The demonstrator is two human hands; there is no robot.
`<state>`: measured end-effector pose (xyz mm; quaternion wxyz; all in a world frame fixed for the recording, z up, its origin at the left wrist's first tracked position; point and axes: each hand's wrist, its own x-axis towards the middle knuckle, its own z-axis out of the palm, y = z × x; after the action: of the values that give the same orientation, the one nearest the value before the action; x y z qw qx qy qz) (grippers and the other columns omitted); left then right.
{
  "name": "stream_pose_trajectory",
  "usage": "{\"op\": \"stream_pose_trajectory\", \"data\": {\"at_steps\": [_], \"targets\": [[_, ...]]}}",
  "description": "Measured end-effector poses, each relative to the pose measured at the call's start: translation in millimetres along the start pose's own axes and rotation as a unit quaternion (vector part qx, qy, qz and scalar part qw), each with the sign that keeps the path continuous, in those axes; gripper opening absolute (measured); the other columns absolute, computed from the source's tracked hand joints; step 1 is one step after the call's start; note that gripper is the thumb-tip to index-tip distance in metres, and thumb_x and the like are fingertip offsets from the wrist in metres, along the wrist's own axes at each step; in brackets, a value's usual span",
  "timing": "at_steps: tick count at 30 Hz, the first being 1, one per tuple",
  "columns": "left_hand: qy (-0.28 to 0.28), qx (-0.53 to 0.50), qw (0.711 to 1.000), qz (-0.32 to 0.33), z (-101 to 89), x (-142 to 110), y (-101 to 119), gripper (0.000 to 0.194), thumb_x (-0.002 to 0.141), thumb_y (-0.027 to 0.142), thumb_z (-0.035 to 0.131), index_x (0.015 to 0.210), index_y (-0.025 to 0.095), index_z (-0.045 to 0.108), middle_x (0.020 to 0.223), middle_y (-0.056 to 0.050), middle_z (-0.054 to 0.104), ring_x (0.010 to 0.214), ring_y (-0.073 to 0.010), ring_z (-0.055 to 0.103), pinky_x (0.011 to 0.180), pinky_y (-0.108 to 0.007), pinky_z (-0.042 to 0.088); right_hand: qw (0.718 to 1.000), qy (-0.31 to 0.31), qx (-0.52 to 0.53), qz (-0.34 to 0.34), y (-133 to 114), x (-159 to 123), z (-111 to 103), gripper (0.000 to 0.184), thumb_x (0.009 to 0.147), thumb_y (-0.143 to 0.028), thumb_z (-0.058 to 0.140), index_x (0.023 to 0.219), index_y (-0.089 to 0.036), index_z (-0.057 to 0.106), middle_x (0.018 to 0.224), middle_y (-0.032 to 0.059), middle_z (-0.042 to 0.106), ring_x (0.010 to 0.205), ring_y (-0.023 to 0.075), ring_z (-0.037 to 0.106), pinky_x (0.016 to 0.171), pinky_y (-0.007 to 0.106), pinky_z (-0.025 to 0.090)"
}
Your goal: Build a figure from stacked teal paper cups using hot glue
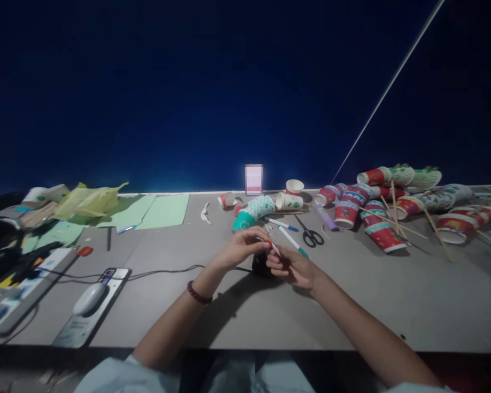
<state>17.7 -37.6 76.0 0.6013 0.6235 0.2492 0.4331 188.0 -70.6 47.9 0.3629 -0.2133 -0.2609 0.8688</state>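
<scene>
My left hand (pixel 245 246) and my right hand (pixel 292 266) meet above the middle of the table. Between their closed fingertips is a small red and white piece (pixel 275 248) with a touch of yellow, too small to name. A dark object (pixel 261 266) with a cable stands just below and behind the fingers, partly hidden. Right behind my hands lies a bent chain of green-patterned paper cups (pixel 253 212). Two white pens with blue-green caps, one of them a marker (pixel 293 242), and black-handled scissors (pixel 312 237) rest near my right hand.
Chains of red and green paper cups (pixel 352 206) with wooden sticks (pixel 438 236) lie at right. Green paper sheets (pixel 163 212) and a yellow plastic bag (pixel 90 202) are at back left. A power strip (pixel 35 289), a phone (pixel 73 328) and a mouse (pixel 90 298) sit front left.
</scene>
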Motion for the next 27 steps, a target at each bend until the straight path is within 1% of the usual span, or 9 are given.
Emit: {"op": "stream_pose_trajectory", "data": {"at_steps": [4, 7, 10, 12, 15, 18, 21, 24, 27], "targets": [[-0.016, 0.023, 1.0, -0.013, -9.3, 11, -8, 0.018, 0.073, 0.031, 0.074, 0.086, 0.019, 0.073, 0.09, -0.008, 0.067, 0.086, -0.0194, 0.062, 0.078, -0.031, 0.049, 1.0, 0.001, 0.006, -0.02, -4, -1, -5, 0.034, 0.067, -0.036, 0.081, 0.07, -0.017, 0.053, 0.06, -0.0062, 0.037, 0.052, 0.0059, 0.03, 0.04, 0.011, 0.027], [0.051, 0.121, 0.991, 0.005, -29.2, 27, -15, 0.02, 0.077, 0.031, 0.069, 0.094, 0.02, 0.073, 0.095, -0.008, 0.069, 0.087, -0.0193, 0.062, 0.078, -0.029, 0.048, 0.998, 0.01, 0.014, -0.056, -10, -4, -7, 0.035, 0.068, -0.035, 0.079, 0.064, -0.017, 0.049, 0.06, -0.006, 0.036, 0.053, 0.0059, 0.029, 0.039, 0.012, 0.026], [0.145, 0.264, 0.953, 0.036, -52.0, 50, -22, 0.023, 0.074, 0.028, 0.07, 0.095, 0.02, 0.072, 0.094, -0.009, 0.069, 0.09, -0.0223, 0.061, 0.085, -0.033, 0.045, 0.994, 0.046, 0.008, -0.095, -14, -5, -11, 0.028, 0.077, -0.033, 0.07, 0.066, -0.018, 0.05, 0.06, -0.0057, 0.037, 0.053, 0.0052, 0.031, 0.042, 0.012, 0.026], [0.163, 0.356, 0.92, 0.014, -62.0, 64, -28, 0.033, 0.068, 0.029, 0.075, 0.099, 0.018, 0.07, 0.099, -0.011, 0.068, 0.095, -0.0259, 0.06, 0.089, -0.035, 0.043, 0.988, 0.086, -0.01, -0.124, -16, -3, -16, 0.027, 0.079, -0.033, 0.068, 0.067, -0.019, 0.049, 0.06, -0.0053, 0.04, 0.054, 0.0053, 0.034, 0.043, 0.012, 0.027], [0.132, 0.463, 0.874, -0.071, -66.8, 80, -37, 0.05, 0.067, 0.037, 0.075, 0.112, 0.017, 0.064, 0.11, -0.013, 0.066, 0.104, -0.0294, 0.059, 0.092, -0.037, 0.043, 0.974, 0.149, -0.035, -0.168, -18, 3, -26, 0.034, 0.065, -0.033, 0.081, 0.069, -0.019, 0.05, 0.058, -0.0055, 0.044, 0.053, 0.0061, 0.038, 0.041, 0.014, 0.027], [0.092, 0.518, 0.838, -0.145, -66.2, 89, -43, 0.062, 0.072, 0.044, 0.069, 0.126, 0.017, 0.054, 0.121, -0.015, 0.063, 0.11, -0.0318, 0.058, 0.092, -0.039, 0.044, 0.956, 0.213, -0.047, -0.195, -21, 7, -34, 0.04, 0.055, -0.031, 0.087, 0.075, -0.019, 0.055, 0.056, -0.0057, 0.049, 0.05, 0.0064, 0.042, 0.039, 0.015, 0.028], [0.076, 0.49, 0.852, -0.168, -69.1, 92, -42, 0.065, 0.073, 0.044, 0.068, 0.129, 0.017, 0.049, 0.123, -0.015, 0.061, 0.109, -0.031, 0.059, 0.091, -0.039, 0.045, 0.943, 0.257, -0.056, -0.206, -25, 7, -39, 0.042, 0.052, -0.032, 0.088, 0.076, -0.019, 0.056, 0.057, -0.0053, 0.053, 0.05, 0.0072, 0.046, 0.039, 0.016, 0.031], [0.04, 0.428, 0.894, -0.131, -76.9, 85, -32, 0.068, 0.069, 0.041, 0.071, 0.128, 0.017, 0.05, 0.121, -0.012, 0.061, 0.11, -0.0285, 0.058, 0.092, -0.038, 0.046, 0.931, 0.282, -0.071, -0.22, -28, 7, -42, 0.043, 0.049, -0.034, 0.088, 0.075, -0.019, 0.056, 0.055, -0.0058, 0.053, 0.049, 0.0077, 0.049, 0.04, 0.016, 0.033], [-0.02, 0.386, 0.916, -0.103, -85.8, 71, -13, 0.073, 0.066, 0.043, 0.075, 0.13, 0.021, 0.048, 0.129, -0.012, 0.055, 0.114, -0.0287, 0.054, 0.093, -0.04, 0.046, 0.918, 0.295, -0.096, -0.246, -31, 7, -42, 0.042, 0.049, -0.033, 0.087, 0.074, -0.018, 0.057, 0.055, -0.0063, 0.053, 0.049, 0.0076, 0.05, 0.042, 0.017, 0.036]]}}
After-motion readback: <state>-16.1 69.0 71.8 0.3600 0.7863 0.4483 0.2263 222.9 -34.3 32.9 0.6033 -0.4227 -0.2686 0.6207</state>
